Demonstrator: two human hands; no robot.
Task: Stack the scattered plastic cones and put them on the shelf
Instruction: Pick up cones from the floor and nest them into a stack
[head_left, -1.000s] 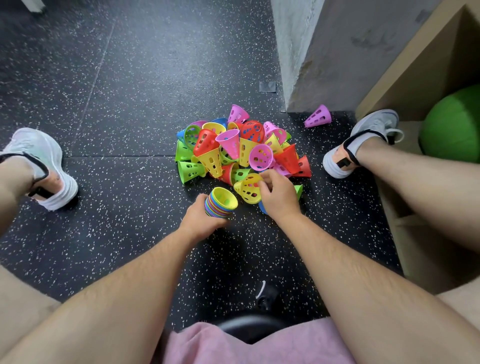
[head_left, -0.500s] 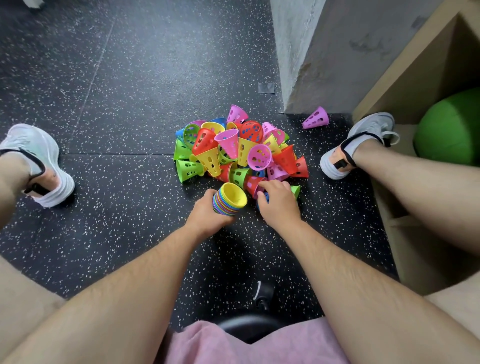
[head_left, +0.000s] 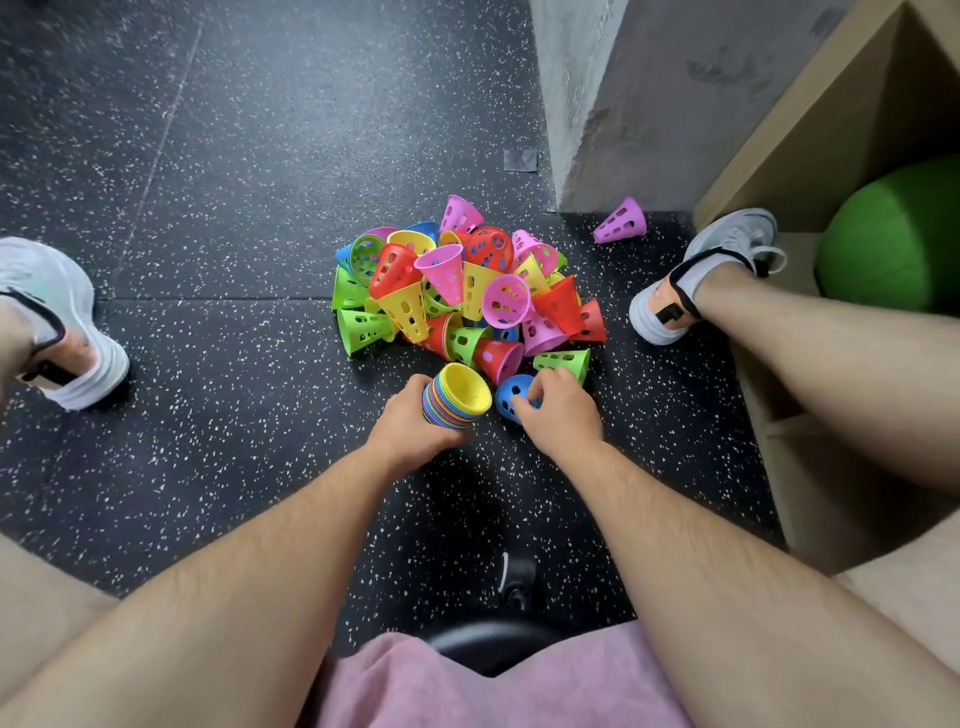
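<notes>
Right hand (head_left: 558, 410) has shifted onto a blue perforated plastic cone (head_left: 511, 396), fingers closing; left hand (head_left: 415, 422) clamps the nested multicoloured cone stack (head_left: 457, 397) beside it; align cone squarely before nesting.

Bare floor (head_left: 218, 405) left w/ free room; cone pile (head_left: 457, 291) ahead, wall (head_left: 623, 104) & shelf (head_left: 831, 156) right.

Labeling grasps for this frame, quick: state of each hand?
Left hand: closed around the cone stack.
Right hand: fingers closing on the blue cone on the floor; a full grip cannot be told.
</notes>
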